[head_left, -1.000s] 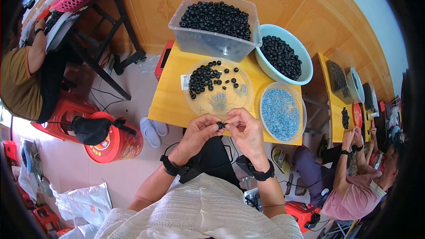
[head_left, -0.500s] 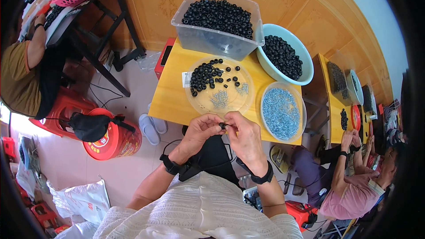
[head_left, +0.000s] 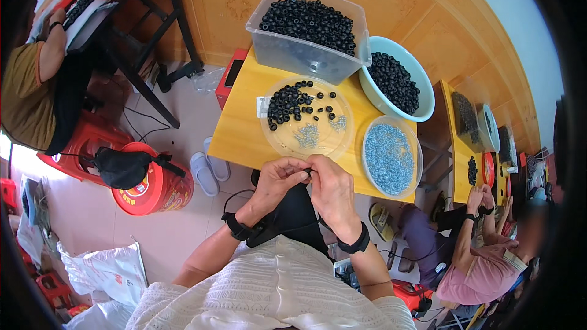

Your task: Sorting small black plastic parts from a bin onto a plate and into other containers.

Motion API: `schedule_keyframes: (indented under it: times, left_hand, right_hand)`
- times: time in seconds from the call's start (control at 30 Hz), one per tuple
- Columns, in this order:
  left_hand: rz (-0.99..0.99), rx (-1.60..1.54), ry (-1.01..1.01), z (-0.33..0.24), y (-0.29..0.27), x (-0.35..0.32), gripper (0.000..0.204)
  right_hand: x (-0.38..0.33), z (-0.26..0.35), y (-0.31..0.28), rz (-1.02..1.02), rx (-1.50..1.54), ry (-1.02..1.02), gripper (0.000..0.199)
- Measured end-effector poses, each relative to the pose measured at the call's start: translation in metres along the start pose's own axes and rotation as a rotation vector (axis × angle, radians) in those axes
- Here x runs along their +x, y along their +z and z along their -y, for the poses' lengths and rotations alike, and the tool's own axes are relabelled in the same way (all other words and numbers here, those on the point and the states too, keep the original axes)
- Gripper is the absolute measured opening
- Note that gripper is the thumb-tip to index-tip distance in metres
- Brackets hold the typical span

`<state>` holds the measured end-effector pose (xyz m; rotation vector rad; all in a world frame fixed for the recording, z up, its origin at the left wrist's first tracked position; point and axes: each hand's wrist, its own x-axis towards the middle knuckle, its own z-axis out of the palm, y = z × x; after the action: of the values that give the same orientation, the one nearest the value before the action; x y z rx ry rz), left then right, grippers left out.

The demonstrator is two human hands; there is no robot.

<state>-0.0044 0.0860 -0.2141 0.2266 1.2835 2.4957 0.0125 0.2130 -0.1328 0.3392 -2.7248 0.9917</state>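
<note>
My left hand (head_left: 276, 184) and my right hand (head_left: 332, 192) meet just off the near edge of the table. Fingertips of both pinch a small black round part (head_left: 307, 172), largely covered by the fingers. Beyond them lies a clear round tray (head_left: 333, 142) with a scatter of black ring-shaped parts (head_left: 284, 102) and a small heap of tiny silvery pieces (head_left: 306, 135). To its right, another round tray (head_left: 420, 165) is spread with tiny blue-silver pieces (head_left: 388, 159).
On the yellow table (head_left: 235, 128), a clear plastic box (head_left: 306, 55) and a light blue bowl (head_left: 428, 101) hold many black parts. A red bucket (head_left: 162, 186) and grey slippers (head_left: 205, 174) are at left. People sit at tables on both sides, one in a pink shirt (head_left: 474, 275).
My right hand has turned, its fingers closing further over the black part. Both hands stay together at nearly the same place. The view has shifted slightly.
</note>
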Motion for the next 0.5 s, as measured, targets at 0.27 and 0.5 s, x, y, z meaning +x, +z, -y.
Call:
schedule_keyframes:
  times: [0.27,0.5]
  left_hand:
    - [-0.052,-0.02,0.046,-0.003,0.0,-0.001,0.016]
    - [-0.173,0.047,0.159,0.0,0.011,-0.002,0.016]
  right_hand:
    - [-0.001,-0.015,0.003,-0.033,0.285,0.2,0.022]
    - [-0.009,-0.001,0.024,-0.236,-0.03,0.017,0.014]
